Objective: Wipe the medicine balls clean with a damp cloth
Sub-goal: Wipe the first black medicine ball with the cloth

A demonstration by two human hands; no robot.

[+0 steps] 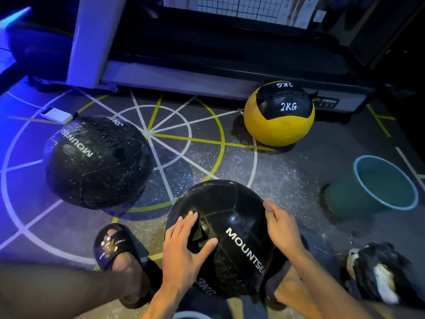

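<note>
Your left hand (184, 247) and right hand (281, 229), fingers spread, steady a black medicine ball (230, 226).
No cloth in either hand; the ball looks wet, so it may slip or roll on the floor (264, 176).

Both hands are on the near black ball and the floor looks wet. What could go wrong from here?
1. Neither the left hand nor the right hand holds a cloth; the near black ball could roll out from under the fingers.
2. The floor is splashed, so the sandalled foot might slip.
3. The basin sits close and could be knocked.

The left hand (184, 247) lies flat with fingers spread. The right hand (281, 226) has straight fingers pressed together, both forearms reaching forward.
</note>
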